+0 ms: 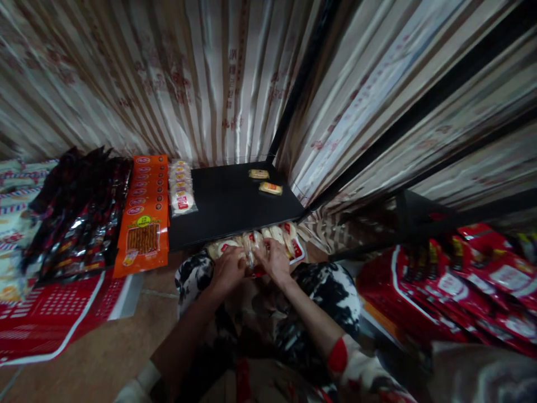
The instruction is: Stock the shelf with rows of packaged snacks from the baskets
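In my lap, against the front edge of the black shelf board (235,196), lies a row of small clear-wrapped, pale round snack packets (277,232) with red labels. My left hand (230,267) is closed over the left part of the row, fingers curled on the packets. Beside it, my right hand (274,260) grips packets near the middle, its thumb close to the left hand's fingers. Some packets under both hands are hidden. A neat row of similar white round packets (182,190) stands on the board's left side. Two yellowish wrapped packets (271,188) lie at its back right.
Left of the board are an orange snack bag (142,218), dark shiny packets (88,218) and a red basket (46,324). Another red basket (388,280) with red packages (470,285) stands at the right. Black rack bars (306,78) and striped curtains (210,73) border the back.
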Demonstrator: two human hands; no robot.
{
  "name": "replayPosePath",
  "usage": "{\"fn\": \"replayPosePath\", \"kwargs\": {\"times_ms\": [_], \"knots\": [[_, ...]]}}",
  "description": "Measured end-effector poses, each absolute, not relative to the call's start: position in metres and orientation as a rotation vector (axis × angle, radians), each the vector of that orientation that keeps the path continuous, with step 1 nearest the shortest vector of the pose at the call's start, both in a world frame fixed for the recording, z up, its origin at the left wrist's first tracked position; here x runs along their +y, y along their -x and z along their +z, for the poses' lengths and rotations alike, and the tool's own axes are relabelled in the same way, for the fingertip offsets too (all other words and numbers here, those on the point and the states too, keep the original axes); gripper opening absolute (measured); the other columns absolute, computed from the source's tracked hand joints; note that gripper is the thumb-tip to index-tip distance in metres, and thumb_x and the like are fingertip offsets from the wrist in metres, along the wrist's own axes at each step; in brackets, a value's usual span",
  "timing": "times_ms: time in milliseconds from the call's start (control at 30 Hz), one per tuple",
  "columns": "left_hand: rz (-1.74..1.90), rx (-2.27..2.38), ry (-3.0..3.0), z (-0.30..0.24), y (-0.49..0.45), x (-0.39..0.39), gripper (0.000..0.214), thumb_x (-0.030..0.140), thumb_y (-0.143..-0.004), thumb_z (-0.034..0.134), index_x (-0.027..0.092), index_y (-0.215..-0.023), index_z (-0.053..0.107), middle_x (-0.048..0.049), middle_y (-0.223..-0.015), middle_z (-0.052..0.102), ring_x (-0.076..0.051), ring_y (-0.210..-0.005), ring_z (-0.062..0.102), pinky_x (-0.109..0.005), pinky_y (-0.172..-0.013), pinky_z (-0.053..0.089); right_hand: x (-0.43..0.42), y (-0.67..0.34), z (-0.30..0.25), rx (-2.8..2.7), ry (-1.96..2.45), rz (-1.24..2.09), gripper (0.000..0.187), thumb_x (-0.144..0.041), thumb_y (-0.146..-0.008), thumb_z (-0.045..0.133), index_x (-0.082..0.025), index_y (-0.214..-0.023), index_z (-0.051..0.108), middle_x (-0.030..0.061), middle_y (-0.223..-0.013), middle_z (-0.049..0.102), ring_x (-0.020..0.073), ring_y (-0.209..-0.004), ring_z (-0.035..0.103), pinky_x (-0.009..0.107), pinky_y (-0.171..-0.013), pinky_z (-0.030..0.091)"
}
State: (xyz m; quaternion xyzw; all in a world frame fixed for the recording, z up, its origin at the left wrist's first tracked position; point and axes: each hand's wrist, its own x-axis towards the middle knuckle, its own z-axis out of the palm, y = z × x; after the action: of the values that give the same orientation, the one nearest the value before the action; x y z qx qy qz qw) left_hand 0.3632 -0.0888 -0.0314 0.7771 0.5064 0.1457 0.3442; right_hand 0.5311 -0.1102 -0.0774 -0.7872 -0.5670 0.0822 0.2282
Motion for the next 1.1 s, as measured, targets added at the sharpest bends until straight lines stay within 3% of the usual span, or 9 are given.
{"fn": "replayPosePath", "kwargs": {"times_ms": [200, 367, 533, 633, 867, 1100], "knots": [[0.313, 1.431, -1.913, -0.046, -0.392, -0.111, 0.033, 0.019, -0.081, 0.042, 0.017, -0.111, 0.057, -0.0097, -0.122, 0.056, -0.018, -0.113, 0.051, -0.031, -0.099, 0.037, -0.115, -0.53, -0.075, -1.752, 2.267, 0.445, 0.059, -0.045, -0.069, 0.066, -0.02, -0.119, 0.045, 0.0124, -0.115, 0.053, 0.0273, -0.106, 0.052, 0.034, -0.082, 0.043], [0.328, 1.503, -1.875, -0.057, -0.406, -0.117, 0.035, 0.017, -0.08, 0.045, 0.015, -0.113, 0.056, -0.0112, -0.12, 0.058, -0.019, -0.113, 0.053, -0.033, -0.099, 0.039, -0.127, -0.542, -0.077, -1.82, 2.115, 0.502, 0.044, -0.036, -0.077, 0.06, -0.018, -0.115, 0.049, 0.0119, -0.115, 0.055, 0.0239, -0.102, 0.056, 0.032, -0.085, 0.043], [0.408, 1.507, -1.86, -0.056, -0.413, -0.125, 0.035, 0.01, -0.079, 0.044, 0.013, -0.112, 0.057, -0.0119, -0.12, 0.059, -0.018, -0.114, 0.053, -0.032, -0.1, 0.038, -0.138, -0.548, -0.076, -1.829, 2.042, 0.521, 0.019, -0.024, -0.088, 0.043, -0.019, -0.097, 0.059, 0.0077, -0.098, 0.063, 0.0189, -0.092, 0.059, 0.028, -0.082, 0.043], [0.474, 1.503, -1.847, -0.052, -0.412, -0.13, 0.033, 0.009, -0.079, 0.044, 0.014, -0.108, 0.06, -0.0109, -0.116, 0.061, -0.018, -0.11, 0.055, -0.033, -0.099, 0.04, -0.138, -0.544, -0.073, -1.783, 2.063, 0.44, 0.021, -0.028, -0.088, 0.042, -0.018, -0.097, 0.059, 0.0092, -0.098, 0.063, 0.0201, -0.094, 0.058, 0.029, -0.083, 0.043], [0.548, 1.537, -1.761, -0.054, -0.411, -0.138, 0.032, 0.008, -0.079, 0.045, 0.013, -0.106, 0.061, -0.0099, -0.113, 0.063, -0.018, -0.108, 0.056, -0.033, -0.098, 0.04, -0.128, -0.532, -0.069, -1.708, 2.223, 0.388, 0.044, -0.04, -0.082, 0.051, -0.019, -0.121, 0.048, 0.0134, -0.12, 0.054, 0.0254, -0.103, 0.056, 0.035, -0.082, 0.044], [0.508, 1.54, -1.719, -0.057, -0.412, -0.138, 0.033, 0.006, -0.078, 0.046, 0.011, -0.106, 0.062, -0.0111, -0.113, 0.063, -0.017, -0.108, 0.056, -0.029, -0.097, 0.039, -0.123, -0.532, -0.068, -1.698, 2.332, 0.485, 0.036, -0.033, -0.085, 0.044, -0.017, -0.117, 0.05, 0.0102, -0.108, 0.063, 0.0206, -0.093, 0.062, 0.028, -0.078, 0.043]]}}
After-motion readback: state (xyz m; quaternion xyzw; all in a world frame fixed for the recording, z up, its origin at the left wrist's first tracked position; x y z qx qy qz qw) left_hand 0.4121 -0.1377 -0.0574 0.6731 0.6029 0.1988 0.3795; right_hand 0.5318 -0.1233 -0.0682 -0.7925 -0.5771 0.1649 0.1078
